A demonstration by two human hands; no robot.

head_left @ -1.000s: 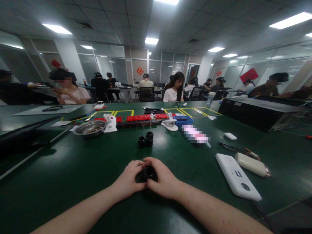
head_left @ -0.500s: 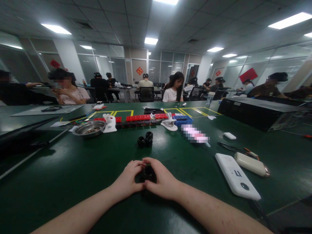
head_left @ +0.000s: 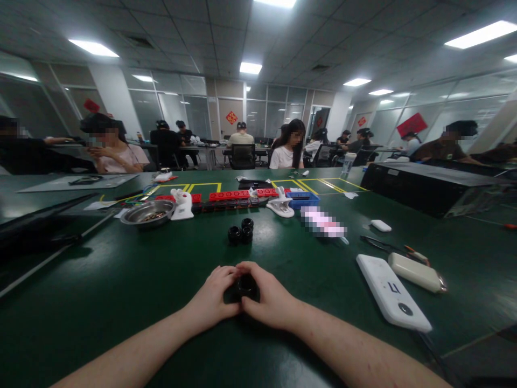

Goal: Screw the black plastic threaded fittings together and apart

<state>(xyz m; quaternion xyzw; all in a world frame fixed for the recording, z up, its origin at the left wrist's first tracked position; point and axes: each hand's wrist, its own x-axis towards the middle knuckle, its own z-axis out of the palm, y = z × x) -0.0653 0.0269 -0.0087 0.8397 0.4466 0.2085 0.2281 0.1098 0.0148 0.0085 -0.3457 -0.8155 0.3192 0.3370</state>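
Note:
My left hand [head_left: 214,296] and my right hand [head_left: 270,299] rest on the green table [head_left: 161,275], cupped toward each other with thumbs and fingertips meeting. Between them sit glossy black round parts [head_left: 245,284] with a hollow top, seemingly a small group; fingers cover their sides, so their exact kind and number cannot be told. Both hands curl round these parts from opposite sides. Farther forward, apart from my hands, stands a cluster of similar black ring-shaped parts [head_left: 241,231].
A metal bowl [head_left: 142,220] with small pieces, white stands [head_left: 182,205], red strips [head_left: 229,194] and a blue tray [head_left: 302,200] line the middle. A white device [head_left: 393,293], a cream power bank [head_left: 416,272] and pliers [head_left: 377,243] lie right. A black case [head_left: 424,188] stands behind; people sit beyond.
My hands stay almost in place around the black parts; the right thumb shifts very slightly. Everything else on the table is the same.

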